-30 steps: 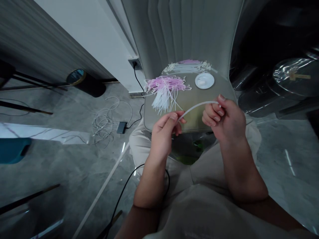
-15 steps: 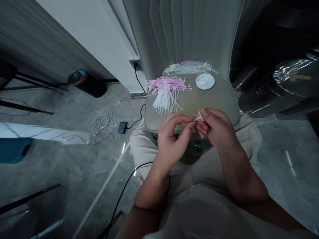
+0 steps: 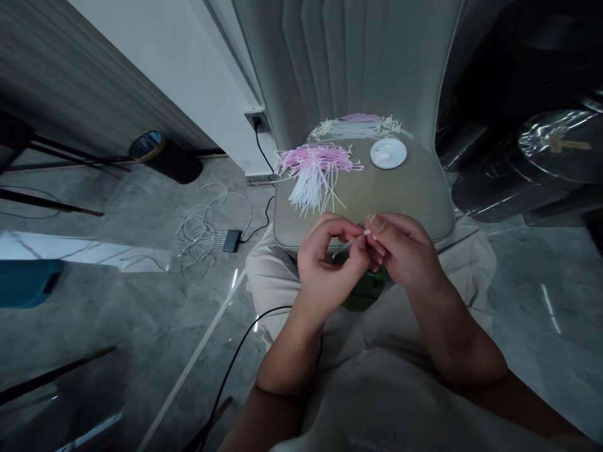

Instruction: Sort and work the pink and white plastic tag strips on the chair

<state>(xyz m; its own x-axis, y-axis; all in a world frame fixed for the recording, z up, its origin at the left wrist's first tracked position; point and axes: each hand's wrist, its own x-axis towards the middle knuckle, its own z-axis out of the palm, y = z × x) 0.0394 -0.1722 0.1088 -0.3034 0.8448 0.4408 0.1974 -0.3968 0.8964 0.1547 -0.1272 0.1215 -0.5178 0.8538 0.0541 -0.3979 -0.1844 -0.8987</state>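
And now the right hand (image 3: pixel 405 251) pinches the far-right tip of a thin white plastic tube (image 3: pixel 349 243), slanting near-left past the curled left hand (image 3: pixel 328 267), its grip there impossible to tell

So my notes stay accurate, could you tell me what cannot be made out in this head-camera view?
Head view:
One end of the white plastic strip: hidden by the right hand's fingers.
Contents of the white dish: too small.
Green object: largely hidden by the left hand and right hand.
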